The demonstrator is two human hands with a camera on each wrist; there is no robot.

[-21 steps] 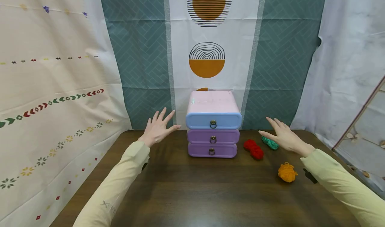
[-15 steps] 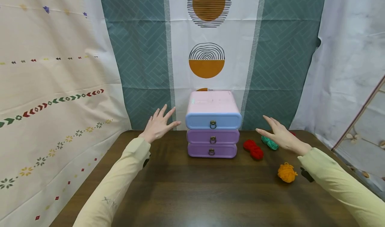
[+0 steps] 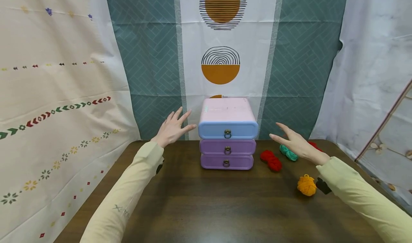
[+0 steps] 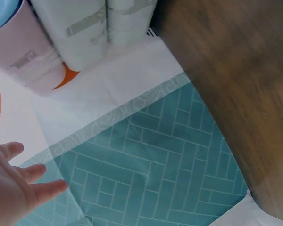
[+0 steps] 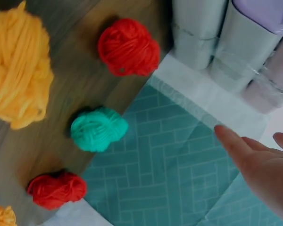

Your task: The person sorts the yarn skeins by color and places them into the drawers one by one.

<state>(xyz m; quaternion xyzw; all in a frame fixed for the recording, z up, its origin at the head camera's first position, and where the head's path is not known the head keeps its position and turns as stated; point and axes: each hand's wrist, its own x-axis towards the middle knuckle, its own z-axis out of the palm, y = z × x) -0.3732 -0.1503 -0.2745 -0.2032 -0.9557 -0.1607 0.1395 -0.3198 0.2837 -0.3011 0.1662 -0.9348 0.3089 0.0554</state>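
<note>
A small drawer unit [image 3: 227, 110] with a pink top, one blue drawer and two purple drawers stands at the back of the table. Left of it, my left hand [image 3: 172, 126] is held in the air with fingers spread, holding nothing. To its right hovers my right hand [image 3: 297, 144], fingers extended and nothing in them. Beneath and around the right hand lie a red yarn bundle [image 3: 271, 160], a green yarn bundle [image 3: 288, 152] and an orange yarn ball [image 3: 307, 185]. Another red yarn bundle [image 3: 314, 146] is partly hidden behind that hand.
A dark wooden table [image 3: 206, 203] spreads in front of the unit. Behind it hangs a green and white patterned curtain [image 3: 151, 57], with a cream embroidered cloth [image 3: 58, 103] along the left. Another bit of orange yarn [image 5: 2, 216] shows at the right wrist view's corner.
Both hands have drifted inward toward the drawer unit, the left one also rising a little. More of the far red yarn shows behind the right hand. The yarn and unit stay put.
</note>
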